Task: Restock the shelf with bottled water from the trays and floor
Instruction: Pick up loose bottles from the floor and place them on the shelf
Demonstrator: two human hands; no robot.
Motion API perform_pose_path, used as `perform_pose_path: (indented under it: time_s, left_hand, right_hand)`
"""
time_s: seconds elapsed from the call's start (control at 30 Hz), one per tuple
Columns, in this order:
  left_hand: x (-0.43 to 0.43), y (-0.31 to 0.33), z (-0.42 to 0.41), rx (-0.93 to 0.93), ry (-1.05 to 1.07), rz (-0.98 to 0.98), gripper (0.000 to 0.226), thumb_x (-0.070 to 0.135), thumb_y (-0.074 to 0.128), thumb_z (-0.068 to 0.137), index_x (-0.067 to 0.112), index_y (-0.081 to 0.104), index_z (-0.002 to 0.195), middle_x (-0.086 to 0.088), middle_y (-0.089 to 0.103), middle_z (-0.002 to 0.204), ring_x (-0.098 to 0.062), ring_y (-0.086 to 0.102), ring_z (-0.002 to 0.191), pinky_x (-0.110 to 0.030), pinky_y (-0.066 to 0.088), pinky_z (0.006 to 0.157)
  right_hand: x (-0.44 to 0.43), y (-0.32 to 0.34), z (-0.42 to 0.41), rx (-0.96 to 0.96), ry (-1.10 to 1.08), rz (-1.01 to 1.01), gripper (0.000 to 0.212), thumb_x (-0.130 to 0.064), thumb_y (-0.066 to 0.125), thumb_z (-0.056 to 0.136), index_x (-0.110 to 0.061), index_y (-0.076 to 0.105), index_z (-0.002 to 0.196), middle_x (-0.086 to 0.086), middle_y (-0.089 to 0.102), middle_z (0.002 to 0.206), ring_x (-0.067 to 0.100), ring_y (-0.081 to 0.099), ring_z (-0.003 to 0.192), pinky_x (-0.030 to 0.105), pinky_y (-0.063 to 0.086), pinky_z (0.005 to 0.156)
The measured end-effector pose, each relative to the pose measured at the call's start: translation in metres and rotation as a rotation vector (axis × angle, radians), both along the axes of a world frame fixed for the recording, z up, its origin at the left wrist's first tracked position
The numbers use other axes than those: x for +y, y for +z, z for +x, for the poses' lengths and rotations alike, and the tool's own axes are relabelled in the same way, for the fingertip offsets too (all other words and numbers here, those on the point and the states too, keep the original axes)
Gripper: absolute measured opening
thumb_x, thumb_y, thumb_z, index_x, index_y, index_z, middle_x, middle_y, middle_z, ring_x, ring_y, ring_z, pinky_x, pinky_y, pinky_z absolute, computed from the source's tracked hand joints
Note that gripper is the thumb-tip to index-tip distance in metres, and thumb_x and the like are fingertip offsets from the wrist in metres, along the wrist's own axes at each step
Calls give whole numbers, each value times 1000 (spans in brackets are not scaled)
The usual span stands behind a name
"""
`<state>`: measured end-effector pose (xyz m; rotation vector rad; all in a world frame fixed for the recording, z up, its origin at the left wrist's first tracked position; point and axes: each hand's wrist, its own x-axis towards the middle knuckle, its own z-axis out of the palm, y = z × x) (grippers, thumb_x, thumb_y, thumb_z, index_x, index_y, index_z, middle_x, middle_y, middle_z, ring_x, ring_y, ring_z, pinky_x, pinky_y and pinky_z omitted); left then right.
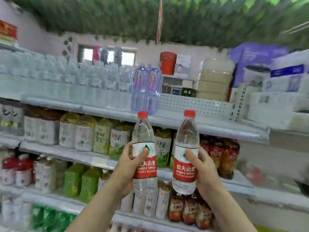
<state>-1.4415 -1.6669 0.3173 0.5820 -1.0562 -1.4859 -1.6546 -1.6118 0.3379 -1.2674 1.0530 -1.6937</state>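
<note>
I hold two clear water bottles with red caps and red-and-white labels, upright in front of the shelves. My left hand (129, 166) grips the left bottle (144, 144) around its label. My right hand (203, 171) grips the right bottle (186, 148) the same way. Both bottles are just below the upper shelf (192, 121), whose right part is bare in front of a perforated back panel. A row of several water bottles (75, 81) fills the left part of that shelf, ending at bluish-purple bottles (147, 91).
Lower shelves hold tea drinks with green and white labels (103, 139) and red-labelled bottles (220, 154). A red canister (168, 62), stacked packs (215, 81) and purple and white boxes (260, 64) sit above and to the right. Leafy greenery hangs overhead.
</note>
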Motion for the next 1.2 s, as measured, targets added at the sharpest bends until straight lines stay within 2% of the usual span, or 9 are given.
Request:
perform_pose_path:
  time_s: [0.1,0.2,0.37,0.47,0.57,0.83,0.97,1.1,1.2]
  left_hand:
    - [-50,36,9,15,-42,-78,67,23,76,69,22,49,130,-22,71,107,-33,72,82,-43,60,65]
    - [-93,66,16,-23,-34,-160,79,30,81,60,24,50,133,-17,73,109,-33,73,89,-43,60,71]
    - [-150,88,27,-82,-44,-243,87,38,85,52,33,50,132,-13,73,106,-37,72,94,-56,57,86]
    - [-169,87,30,-69,-59,-251,84,38,85,53,34,52,129,-15,72,107,-36,73,91,-52,59,80]
    - [-180,86,29,-59,-63,-273,99,53,96,37,36,54,124,-12,75,105,-32,74,87,-43,59,70]
    - [-197,99,19,-28,-91,-364,102,59,97,22,39,60,114,-12,76,103,-35,74,90,-50,59,78]
    - [-201,104,11,-16,-71,-374,107,57,98,25,42,56,123,-12,74,110,-38,73,94,-59,56,87]
    - [-200,105,7,-17,-56,-386,108,56,98,24,40,56,122,-12,74,108,-37,73,93,-53,58,81]
    - [-198,107,4,-11,-40,-395,107,57,98,23,38,57,120,-11,75,106,-36,74,92,-50,60,77]
  right_hand:
    - [-44,55,5,-14,-41,-80,65,-36,86,68,-17,63,126,11,75,115,31,74,101,46,58,85]
    - [-87,105,11,-69,-76,-140,98,-46,98,52,-14,56,135,14,71,124,31,73,101,44,59,81]
    - [-143,156,10,-96,-138,-248,50,-29,77,73,-13,66,120,1,78,98,14,75,83,26,58,65]
    - [-170,168,5,-72,-165,-241,37,-25,75,83,-16,67,117,-4,77,94,7,73,75,18,54,58]
    - [-200,170,-6,-41,-183,-183,29,-24,75,88,-17,66,115,-3,76,97,12,70,83,23,52,67]
    - [-284,167,-29,65,-163,-20,44,-19,81,85,-12,61,124,6,71,114,20,66,97,33,49,74]
    - [-313,168,-36,139,-133,34,52,-24,83,83,-15,60,129,6,71,118,21,66,102,34,50,75]
    - [-333,169,-43,193,-94,59,53,-28,82,84,-14,61,131,7,72,119,22,67,105,37,52,84]
    - [-343,170,-46,217,-81,63,53,-28,82,84,-14,61,131,6,72,118,22,67,104,35,54,79]
